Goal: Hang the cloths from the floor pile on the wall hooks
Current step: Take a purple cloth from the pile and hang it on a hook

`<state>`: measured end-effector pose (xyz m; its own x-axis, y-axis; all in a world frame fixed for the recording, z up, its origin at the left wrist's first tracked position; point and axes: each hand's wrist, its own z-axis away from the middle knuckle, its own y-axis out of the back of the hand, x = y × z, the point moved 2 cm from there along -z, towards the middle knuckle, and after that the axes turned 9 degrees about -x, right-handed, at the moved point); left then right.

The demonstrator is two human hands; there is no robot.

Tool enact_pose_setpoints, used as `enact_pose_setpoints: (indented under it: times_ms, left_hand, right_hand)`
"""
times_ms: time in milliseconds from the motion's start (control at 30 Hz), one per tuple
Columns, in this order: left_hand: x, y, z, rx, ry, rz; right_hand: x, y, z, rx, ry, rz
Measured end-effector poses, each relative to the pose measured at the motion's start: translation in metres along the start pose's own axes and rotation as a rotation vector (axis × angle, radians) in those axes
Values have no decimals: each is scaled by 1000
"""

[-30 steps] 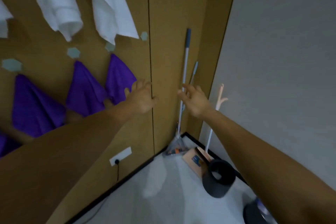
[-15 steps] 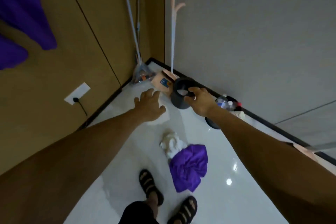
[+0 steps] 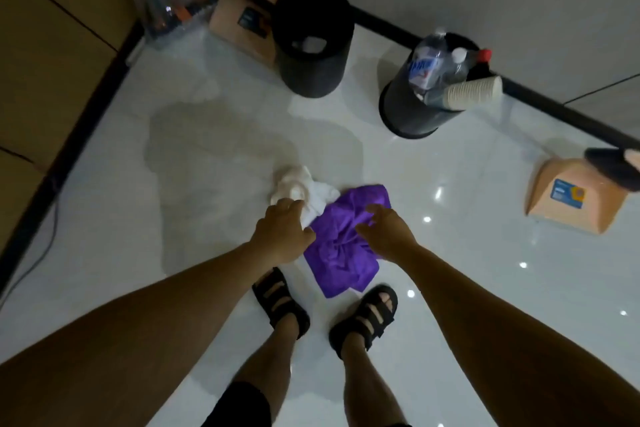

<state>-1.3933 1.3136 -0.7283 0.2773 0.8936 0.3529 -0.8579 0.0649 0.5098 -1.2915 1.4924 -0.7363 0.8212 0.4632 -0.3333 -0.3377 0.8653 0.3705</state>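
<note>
At the frame's centre we lower our left hand (image 3: pixel 282 236) and right hand (image 3: pixel 384 232), grips open, over the crumpled purple cloth (image 3: pixel 341 256) beside the bunched white cloth (image 3: pixel 304 191) on the glossy white floor (image 3: pixel 173 218).

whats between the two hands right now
In the head view, the crumpled purple cloth lies between the left hand and right hand.

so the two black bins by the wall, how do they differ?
Fill: the left bin looks nearly empty, only something pale showing inside; the right bin is overfull, with plastic bottles and a stack of paper cups sticking out. Neighbours: the left bin sits against a peach dustpan; the right bin stands alone. Both are dark, round, upright, on the white floor near the skirting.
</note>
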Motion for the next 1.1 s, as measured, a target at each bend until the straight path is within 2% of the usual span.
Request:
enact_pose_setpoints:
  times_ms: [200, 333, 400, 533, 633, 767, 967, 1033, 1100]
  left_hand:
    - [-51, -130, -120, -96, 83, 102]
    - [-75, -187, -174, -157, 61, 132]
    - [-84, -205, -189, -164, 84, 144]
    - [-89, -218, -192, -184, 93, 164]
    - [-81, -210, -175, -239, 95, 177]
    - [-45, -163, -136, -253, 32, 164]
    - [31, -70, -52, -360, -177, 220]
    - [59, -35, -22, -306, -251, 210]
    - [81, 3, 4, -172, -296, 211]
  right_hand:
    - [111, -102, -149, -91, -104, 27]
    - [164, -159, -214, -160, -159, 107]
    - [180, -177, -233, -140, -206, 96]
    - [188, -188, -238, -83, -248, 155]
    - [175, -177, -217, -67, -173, 169]
    - [137, -124, -158, -88, -58, 222]
    - [50, -19, -53, 12, -46, -439]
    - [17, 19, -12, 70, -11, -646]
    - [-14, 54, 27, 88, 39, -749]
